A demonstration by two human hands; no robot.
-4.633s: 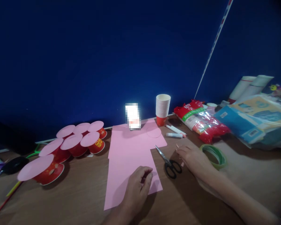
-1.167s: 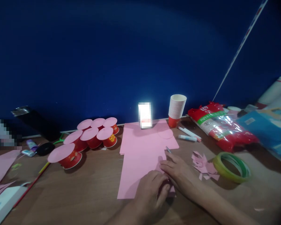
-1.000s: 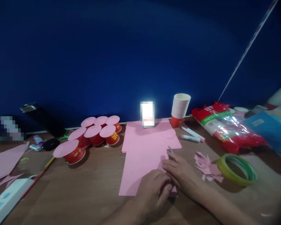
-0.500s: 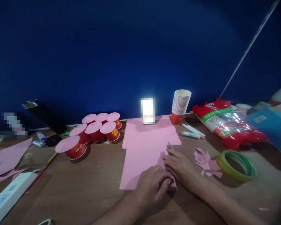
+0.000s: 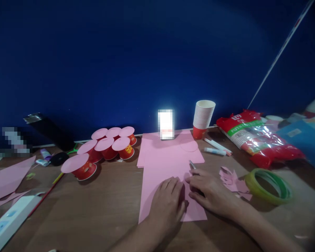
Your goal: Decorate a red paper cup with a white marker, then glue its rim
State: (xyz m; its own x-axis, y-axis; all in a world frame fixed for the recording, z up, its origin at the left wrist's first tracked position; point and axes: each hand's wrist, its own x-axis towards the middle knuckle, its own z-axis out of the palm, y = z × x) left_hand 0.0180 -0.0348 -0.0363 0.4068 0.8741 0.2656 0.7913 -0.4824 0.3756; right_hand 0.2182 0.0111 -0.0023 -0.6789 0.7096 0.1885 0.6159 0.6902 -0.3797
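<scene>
A pink paper sheet [image 5: 162, 168] lies on the wooden table in front of me. My left hand [image 5: 168, 201] rests flat on its lower part, fingers stretched out and holding nothing. My right hand [image 5: 211, 194] sits just to the right, fingers curled over the dark handles of the scissors [image 5: 192, 165]. Only the blade tip shows beyond my fingers, lying on the sheet. The two hands almost touch at the fingertips. A cut pink circle [image 5: 189, 146] lies on the sheet's far right corner.
Red cups capped with pink discs [image 5: 105, 147] cluster at the left. A stack of paper cups [image 5: 203, 119], glue sticks [image 5: 215, 150], pink scraps [image 5: 232, 176], a green tape ring [image 5: 269, 182] and a red bag [image 5: 254, 140] are at the right. A white power strip [image 5: 5, 224] lies at the near left.
My left hand has uncurled and now lies flat on the sheet, a little farther up. My right hand stays over the scissors. More of the sheet's near right corner shows.
</scene>
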